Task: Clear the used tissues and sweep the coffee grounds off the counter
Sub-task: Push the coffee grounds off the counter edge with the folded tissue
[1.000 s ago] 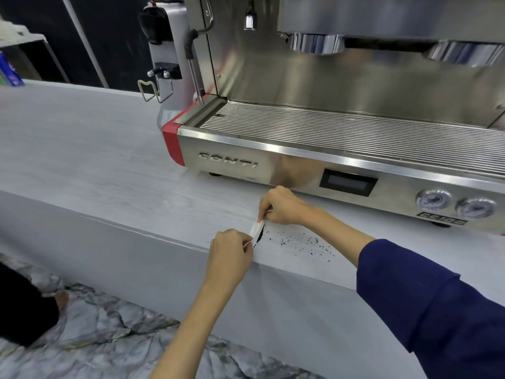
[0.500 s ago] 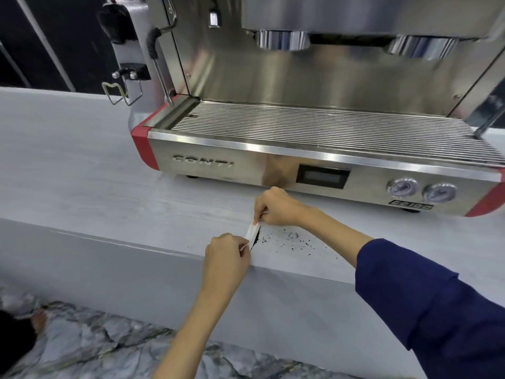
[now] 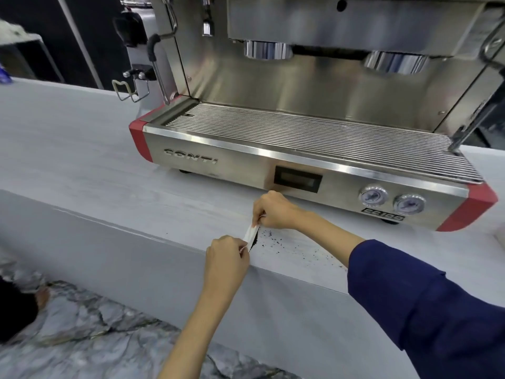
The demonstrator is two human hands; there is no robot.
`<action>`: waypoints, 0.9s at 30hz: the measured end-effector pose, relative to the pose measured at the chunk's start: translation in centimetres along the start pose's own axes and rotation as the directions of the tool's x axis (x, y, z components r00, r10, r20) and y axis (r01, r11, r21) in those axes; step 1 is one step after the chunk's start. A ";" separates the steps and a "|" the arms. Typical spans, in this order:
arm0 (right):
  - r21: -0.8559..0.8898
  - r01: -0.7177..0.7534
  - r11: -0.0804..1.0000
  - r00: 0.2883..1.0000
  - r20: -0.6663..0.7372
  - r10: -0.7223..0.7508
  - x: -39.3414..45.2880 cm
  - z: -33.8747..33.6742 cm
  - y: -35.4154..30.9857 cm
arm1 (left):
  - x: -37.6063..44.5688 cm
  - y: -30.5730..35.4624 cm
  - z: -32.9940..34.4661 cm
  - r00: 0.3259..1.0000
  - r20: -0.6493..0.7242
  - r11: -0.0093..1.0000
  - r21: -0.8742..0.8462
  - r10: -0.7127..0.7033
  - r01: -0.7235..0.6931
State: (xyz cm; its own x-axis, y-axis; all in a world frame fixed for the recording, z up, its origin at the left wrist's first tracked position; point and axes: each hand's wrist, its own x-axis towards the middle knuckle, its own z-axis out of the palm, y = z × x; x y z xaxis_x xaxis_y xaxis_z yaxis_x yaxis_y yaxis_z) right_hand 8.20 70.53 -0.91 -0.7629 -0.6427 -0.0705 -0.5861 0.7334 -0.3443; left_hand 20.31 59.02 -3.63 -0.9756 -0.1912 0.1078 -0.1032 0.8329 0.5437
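Observation:
A small white tissue (image 3: 250, 233) is stretched between both hands, its lower edge on the grey counter (image 3: 82, 165) near the front edge. My left hand (image 3: 226, 259) pinches the near end, at the counter's edge. My right hand (image 3: 273, 210) pinches the far end. A dark heap of coffee grounds (image 3: 254, 240) lies against the tissue's right side. Scattered grounds (image 3: 297, 248) trail off to the right toward my blue sleeve.
A steel and red espresso machine (image 3: 300, 165) stands just behind my hands, with a drip grille and two gauges. A grinder (image 3: 136, 50) stands at its left. The counter drops off in front to a marble floor (image 3: 82, 324).
My hands keep the same hold on the tissue, and the grounds are heaped a little more against it. The camera view has shifted, showing more of the machine's right end.

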 end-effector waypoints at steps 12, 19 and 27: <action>-0.012 -0.017 1.000 1.000 0.004 0.017 -4.6 -0.8 3.3 | -2.3 4.4 2.4 0.999 0.039 1.000 0.017 -0.007 0.007; 0.000 -0.038 0.999 0.999 -0.030 0.038 -6.9 -0.9 4.8 | -2.9 5.7 3.3 0.999 0.037 1.000 -0.021 0.015 -0.014; -0.005 -0.056 0.998 0.997 -0.053 0.056 -9.0 -1.1 6.2 | -3.8 7.5 4.4 0.996 0.054 0.998 -0.002 0.066 -0.066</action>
State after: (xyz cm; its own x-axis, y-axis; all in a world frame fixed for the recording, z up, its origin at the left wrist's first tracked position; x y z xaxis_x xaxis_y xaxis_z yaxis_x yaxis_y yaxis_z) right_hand 11.14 81.16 -1.40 -0.8079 -0.5880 -0.0399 -0.5436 0.7697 -0.3347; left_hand 22.43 68.26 -3.64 -0.9893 -0.1078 0.0982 -0.0386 0.8429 0.5367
